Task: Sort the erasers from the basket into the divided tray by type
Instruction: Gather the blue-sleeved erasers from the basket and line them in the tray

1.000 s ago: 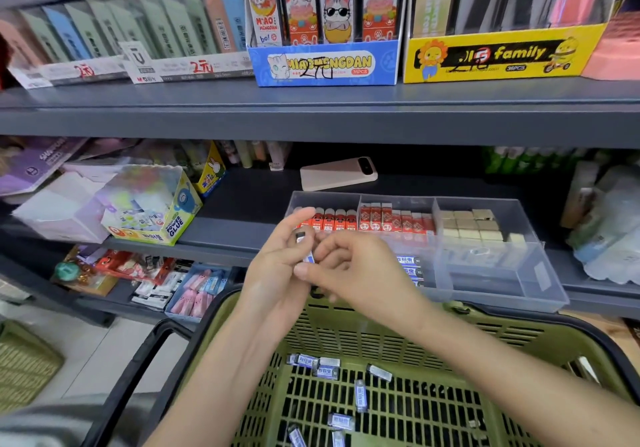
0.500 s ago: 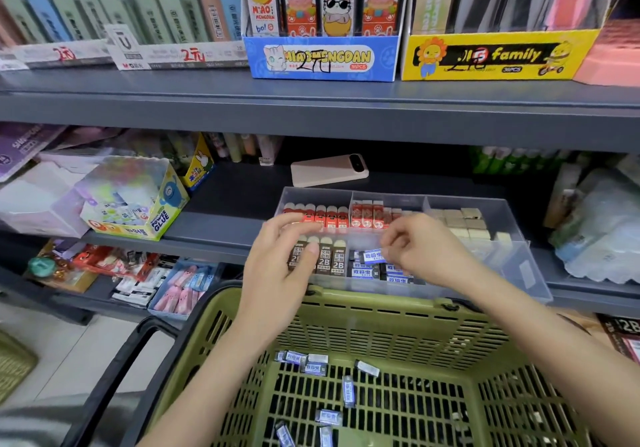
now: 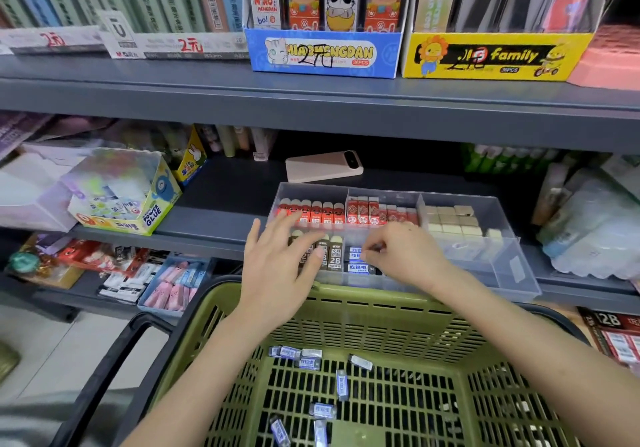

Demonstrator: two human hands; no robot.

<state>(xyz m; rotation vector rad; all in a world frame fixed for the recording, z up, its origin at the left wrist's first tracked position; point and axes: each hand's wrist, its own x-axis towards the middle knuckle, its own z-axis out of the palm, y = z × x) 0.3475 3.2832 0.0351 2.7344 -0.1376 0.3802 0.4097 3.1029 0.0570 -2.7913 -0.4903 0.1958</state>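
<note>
A clear divided tray [image 3: 504,275] sits on the middle shelf. Its back compartments hold red erasers [image 3: 322,215], red-and-white erasers [image 3: 367,212] and beige erasers [image 3: 450,222]. At the front stand brown 2B erasers [image 3: 335,256] and blue-labelled erasers [image 3: 357,268]. My left hand [image 3: 277,273] is spread flat, its fingers touching the 2B erasers. My right hand [image 3: 401,256] is curled over the blue-labelled compartment, fingertips pinching a blue-labelled eraser down among the others. Below, the green basket [image 3: 363,296] holds several loose blue-labelled erasers [image 3: 341,382].
A pink phone [image 3: 323,166] lies on the shelf behind the tray. A power glue box [image 3: 128,197] stands to the left, bagged goods [image 3: 595,228] to the right. The upper shelf edge [image 3: 311,103] overhangs the tray. The basket's black handle [image 3: 114,353] hangs at its left.
My hands parted from in front of me and moved forward over the tray. The right hand carried a blue-labelled eraser down into the front middle compartment; the left spread onto the 2B erasers.
</note>
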